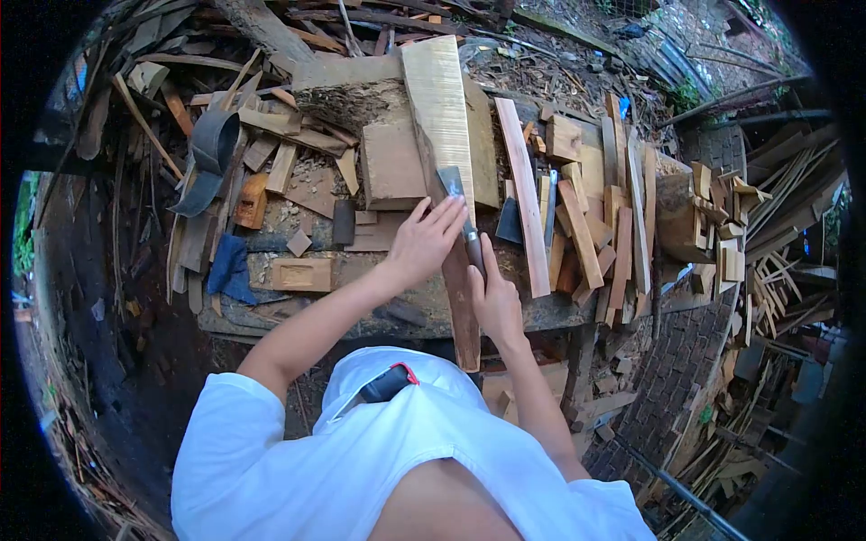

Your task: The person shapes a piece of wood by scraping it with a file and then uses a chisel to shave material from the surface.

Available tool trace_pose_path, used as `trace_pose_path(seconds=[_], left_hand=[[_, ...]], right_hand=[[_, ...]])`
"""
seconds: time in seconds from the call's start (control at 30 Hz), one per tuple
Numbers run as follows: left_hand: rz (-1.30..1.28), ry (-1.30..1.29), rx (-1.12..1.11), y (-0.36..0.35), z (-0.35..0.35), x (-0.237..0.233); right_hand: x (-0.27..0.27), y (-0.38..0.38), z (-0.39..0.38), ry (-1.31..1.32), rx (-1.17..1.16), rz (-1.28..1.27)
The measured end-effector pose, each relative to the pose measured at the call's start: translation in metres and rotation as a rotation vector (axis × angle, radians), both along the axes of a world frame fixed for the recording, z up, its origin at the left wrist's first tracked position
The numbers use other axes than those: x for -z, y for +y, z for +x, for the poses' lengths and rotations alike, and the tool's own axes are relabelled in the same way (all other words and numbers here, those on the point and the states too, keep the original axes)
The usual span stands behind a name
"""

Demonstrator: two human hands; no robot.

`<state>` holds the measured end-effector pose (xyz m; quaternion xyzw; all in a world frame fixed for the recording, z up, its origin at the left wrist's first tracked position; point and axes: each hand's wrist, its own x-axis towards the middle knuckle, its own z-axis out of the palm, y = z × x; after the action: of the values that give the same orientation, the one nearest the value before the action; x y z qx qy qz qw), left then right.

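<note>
A long board [438, 99] lies lengthwise over the bench, its upper part pale with fine cross marks and its near end darker. On it rests a tool with a flat metal blade [451, 180] and a dark handle [474, 248]. My right hand [496, 298] is wrapped round the handle. My left hand [428, 236] lies over the board, its fingertips pressed on the tool near the base of the blade. Beneath the board sits a wooden block [392, 167].
Wooden strips [523, 194] and small blocks [565, 137] crowd the bench's right side. On the left are a curled dark strip [213, 153], a blue cloth [233, 270] and a wooden plane-like block [252, 200]. The bench edge [397, 316] runs close to my body.
</note>
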<state>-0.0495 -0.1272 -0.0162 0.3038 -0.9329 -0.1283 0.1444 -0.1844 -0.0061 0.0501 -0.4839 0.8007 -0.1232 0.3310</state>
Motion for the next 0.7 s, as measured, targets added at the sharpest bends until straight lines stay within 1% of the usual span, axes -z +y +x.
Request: trace_pose_path(seconds=[0.07, 0.13, 0.23, 0.3, 0.37, 0.47, 0.53, 0.6, 0.67, 0.7], left_hand=[[0.006, 0.019, -0.007, -0.003, -0.001, -0.002], [-0.058, 0.049, -0.061, -0.032, -0.008, 0.015], [-0.039, 0.012, -0.135, -0.081, -0.015, 0.009], [0.025, -0.053, -0.16, -0.098, -0.018, 0.004], [0.035, -0.045, -0.149, -0.085, -0.018, 0.004], [0.004, -0.005, -0.101, -0.047, -0.013, 0.012], [-0.014, -0.11, -0.071, -0.024, -0.012, -0.001], [-0.006, -0.097, -0.092, -0.034, -0.014, -0.004], [0.006, -0.079, -0.107, -0.054, -0.02, 0.002], [-0.013, -0.063, -0.149, -0.075, -0.023, 0.009]], right_hand=[[-0.001, -0.015, -0.002, 0.009, -0.015, -0.033], [0.007, -0.042, -0.005, 0.053, -0.032, -0.087], [0.026, -0.097, -0.006, 0.132, -0.043, -0.124], [0.028, -0.109, -0.006, 0.121, -0.046, -0.135], [0.026, -0.105, -0.007, 0.119, -0.05, -0.146], [0.012, -0.059, -0.003, 0.046, -0.015, -0.073], [0.012, -0.044, -0.003, 0.013, -0.007, -0.059], [0.016, -0.043, -0.005, 0.052, -0.032, -0.093], [0.016, -0.074, -0.007, 0.073, -0.033, -0.088], [0.019, -0.094, -0.007, 0.076, -0.031, -0.107]])
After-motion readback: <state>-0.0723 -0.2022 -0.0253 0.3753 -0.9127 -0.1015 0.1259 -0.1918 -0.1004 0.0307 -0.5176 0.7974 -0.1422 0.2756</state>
